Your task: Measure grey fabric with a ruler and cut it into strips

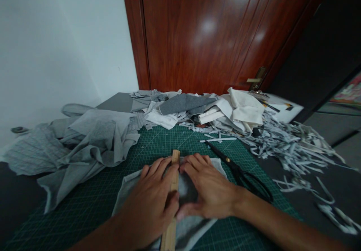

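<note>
A wooden ruler (175,185) lies lengthwise over a piece of grey fabric (128,190) on the green cutting mat (158,140). My left hand (152,194) rests flat on the fabric, its index finger and thumb pressing on the ruler. On the ruler's other side, my right hand (211,187) lies with fingers stretched forward and thumb spread, its tips at the ruler's edge. Part of the ruler and much of the fabric are hidden under the hands. Black-handled scissors (237,168) lie just right of my right hand, blades pointing away.
Crumpled grey fabric (93,142) covers the mat's left side. Folded white and grey cloth pieces (191,108) are heaped along the back. Many thin fabric strips (293,145) pile up at the right. Beyond the table stands a brown wooden door (197,36).
</note>
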Motion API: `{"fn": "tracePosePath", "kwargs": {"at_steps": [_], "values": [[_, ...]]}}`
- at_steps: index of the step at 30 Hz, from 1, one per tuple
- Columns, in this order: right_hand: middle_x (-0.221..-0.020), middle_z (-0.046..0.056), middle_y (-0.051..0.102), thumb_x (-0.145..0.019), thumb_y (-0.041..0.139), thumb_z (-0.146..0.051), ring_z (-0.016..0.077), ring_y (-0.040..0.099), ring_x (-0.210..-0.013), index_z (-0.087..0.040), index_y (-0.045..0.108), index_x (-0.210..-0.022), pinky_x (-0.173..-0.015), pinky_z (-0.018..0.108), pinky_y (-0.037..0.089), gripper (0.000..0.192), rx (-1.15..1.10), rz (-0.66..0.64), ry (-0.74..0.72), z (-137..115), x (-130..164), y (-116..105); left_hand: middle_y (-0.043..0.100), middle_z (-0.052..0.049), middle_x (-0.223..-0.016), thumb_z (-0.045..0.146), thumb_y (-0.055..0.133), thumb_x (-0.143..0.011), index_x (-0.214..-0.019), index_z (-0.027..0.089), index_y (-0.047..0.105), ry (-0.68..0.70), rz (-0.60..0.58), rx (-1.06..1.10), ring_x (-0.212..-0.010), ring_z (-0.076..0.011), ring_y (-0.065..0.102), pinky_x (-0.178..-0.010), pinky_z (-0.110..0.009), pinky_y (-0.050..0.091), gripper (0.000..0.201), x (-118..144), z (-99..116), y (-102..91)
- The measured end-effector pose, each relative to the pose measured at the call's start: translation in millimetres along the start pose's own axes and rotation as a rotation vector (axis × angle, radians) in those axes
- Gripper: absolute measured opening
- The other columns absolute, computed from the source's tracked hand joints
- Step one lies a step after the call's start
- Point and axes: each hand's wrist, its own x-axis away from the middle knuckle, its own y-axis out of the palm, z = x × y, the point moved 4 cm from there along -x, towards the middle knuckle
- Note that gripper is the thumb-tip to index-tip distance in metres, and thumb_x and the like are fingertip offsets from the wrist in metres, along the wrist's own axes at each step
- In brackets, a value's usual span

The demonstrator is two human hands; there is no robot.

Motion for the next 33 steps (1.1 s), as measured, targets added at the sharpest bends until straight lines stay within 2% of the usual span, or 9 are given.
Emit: {"fn": "tracePosePath", "kwargs": {"at_steps": [2, 4, 9, 12, 15, 18, 21, 27, 33], "values": [[-0.125, 0.018, 0.065, -0.09, 0.069, -0.071, 0.0364, 0.058, -0.111, -0.014, 0.064, -0.12, -0.102, 0.062, 0.046, 0.064, -0.013, 0.047, -0.017, 4, -3, 0, 0.057, -0.015, -0.153, 0.019, 0.045, -0.099, -0.148, 0.018, 0.047, -0.015, 0.043, 0.032, -0.14, -0.0349, 0.051, -0.112, -0.062, 0.043, 0.05, -1, 1, -3.2], [-0.127, 0.019, 0.065, -0.094, 0.065, -0.067, 0.036, 0.058, -0.113, -0.013, 0.063, -0.122, -0.102, 0.06, 0.047, 0.062, -0.034, 0.081, -0.035, 6, -4, 2, 0.06, -0.014, -0.147, 0.016, 0.044, -0.098, -0.146, 0.018, 0.048, -0.026, 0.074, 0.055, -0.136, -0.0325, 0.054, -0.111, -0.058, 0.044, 0.048, -1, 4, -5.3], [-0.15, 0.026, 0.056, -0.082, 0.074, -0.076, 0.0416, 0.05, -0.137, -0.005, 0.047, -0.151, -0.119, 0.063, 0.036, 0.103, -0.016, 0.06, -0.046, 7, -1, 9, 0.059, -0.015, -0.15, 0.018, 0.047, -0.096, -0.146, 0.018, 0.051, -0.071, 0.03, 0.086, -0.14, -0.0347, 0.052, -0.115, -0.063, 0.042, 0.051, -1, 2, -6.2], [-0.16, 0.031, 0.046, -0.072, 0.076, -0.084, 0.0454, 0.041, -0.149, 0.002, 0.039, -0.158, -0.126, 0.064, 0.029, 0.126, 0.005, 0.005, 0.006, 9, -3, 12, 0.045, -0.014, -0.166, 0.03, 0.06, -0.094, -0.157, 0.024, 0.047, -0.068, -0.145, 0.142, -0.153, -0.0405, 0.039, -0.121, -0.07, 0.034, 0.065, 1, -9, -10.9], [-0.168, 0.032, 0.035, -0.067, 0.077, -0.087, 0.0463, 0.031, -0.157, 0.002, 0.03, -0.163, -0.131, 0.064, 0.02, 0.14, 0.013, -0.046, 0.024, 11, -5, 15, 0.017, -0.01, -0.179, 0.059, 0.081, -0.081, -0.169, 0.037, 0.027, 0.014, -0.388, 0.234, -0.161, -0.0478, 0.019, -0.124, -0.074, 0.025, 0.105, 3, -24, -18.0], [-0.173, 0.03, 0.027, -0.067, 0.077, -0.088, 0.0437, 0.023, -0.162, 0.001, 0.022, -0.167, -0.134, 0.061, 0.011, 0.145, 0.003, -0.073, 0.02, 11, -5, 16, 0.002, -0.009, -0.18, 0.073, 0.086, -0.07, -0.17, 0.041, 0.011, 0.069, -0.507, 0.285, -0.162, -0.0498, 0.007, -0.123, -0.077, 0.017, 0.129, 5, -36, -20.2], [-0.175, 0.03, 0.019, -0.068, 0.075, -0.089, 0.0408, 0.016, -0.164, 0.004, 0.016, -0.168, -0.136, 0.058, 0.007, 0.149, 0.0, -0.097, 0.021, 12, -4, 18, -0.001, -0.012, -0.18, 0.071, 0.088, -0.069, -0.17, 0.041, 0.008, 0.078, -0.481, 0.31, -0.161, -0.0505, 0.003, -0.122, -0.079, 0.013, 0.133, 5, -42, -14.3], [-0.175, 0.032, 0.009, -0.065, 0.07, -0.095, 0.0373, 0.008, -0.166, 0.009, 0.007, -0.167, -0.136, 0.052, 0.004, 0.158, -0.015, -0.127, 0.057, 15, -2, 21, 0.007, -0.015, -0.179, 0.075, 0.091, -0.06, -0.17, 0.035, 0.018, 0.05, -0.441, 0.32, -0.161, -0.0506, 0.005, -0.122, -0.078, 0.015, 0.138, 1, -36, -7.9], [-0.174, 0.035, 0.006, -0.061, 0.071, -0.097, 0.0408, 0.006, -0.165, 0.008, 0.007, -0.167, -0.135, 0.057, 0.009, 0.162, -0.014, -0.129, 0.12, 16, -4, 21, 0.005, -0.014, -0.178, 0.084, 0.084, -0.061, -0.17, 0.034, 0.02, 0.026, -0.47, 0.247, -0.162, -0.0475, 0.006, -0.125, -0.074, 0.01, 0.136, -1, -33, -13.7]]}}
